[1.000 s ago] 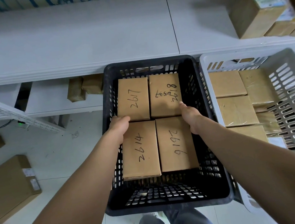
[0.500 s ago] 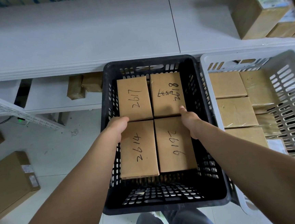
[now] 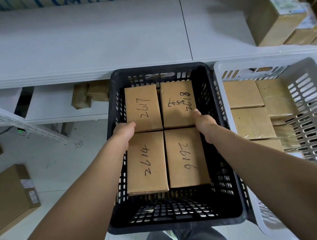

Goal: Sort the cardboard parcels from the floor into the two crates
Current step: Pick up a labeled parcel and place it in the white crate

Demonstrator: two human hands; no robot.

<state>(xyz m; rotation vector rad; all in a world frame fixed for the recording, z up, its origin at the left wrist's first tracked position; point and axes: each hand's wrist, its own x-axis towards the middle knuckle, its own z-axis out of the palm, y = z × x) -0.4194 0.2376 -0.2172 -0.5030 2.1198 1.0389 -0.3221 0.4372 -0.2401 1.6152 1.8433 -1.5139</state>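
Parcels 2617 (image 3: 143, 107), 2618 (image 3: 177, 103), 2614 (image 3: 146, 163) and 2616 (image 3: 185, 155) lie flat in the black crate (image 3: 174, 224), at 11, 1, 7 and 5 o'clock of its middle, edges touching; packed this tight they waste no room and leave a bare strip of crate bottom at 6 o'clock, likely for more. Left hand (image 3: 124, 132) sits at 9 o'clock of the block, right hand (image 3: 205, 125) at 3 o'clock, each at the seam between the far pair and the near pair; the thumbs lie on top of 2617 and 2618, while the other fingers drop out of sight between cardboard and crate wall, so I cannot tell whether they grip or only press; flanking the block this way looks meant to square the four together. Grey crate (image 3: 312, 95) stands just beside at 3 o'clock, holding taped parcels (image 3: 250, 123); numbered ones seem to go in black and plain ones in grey, though that is a guess. Flat parcel (image 3: 7, 196) waits on the floor at 8 o'clock; sorting is not yet done.
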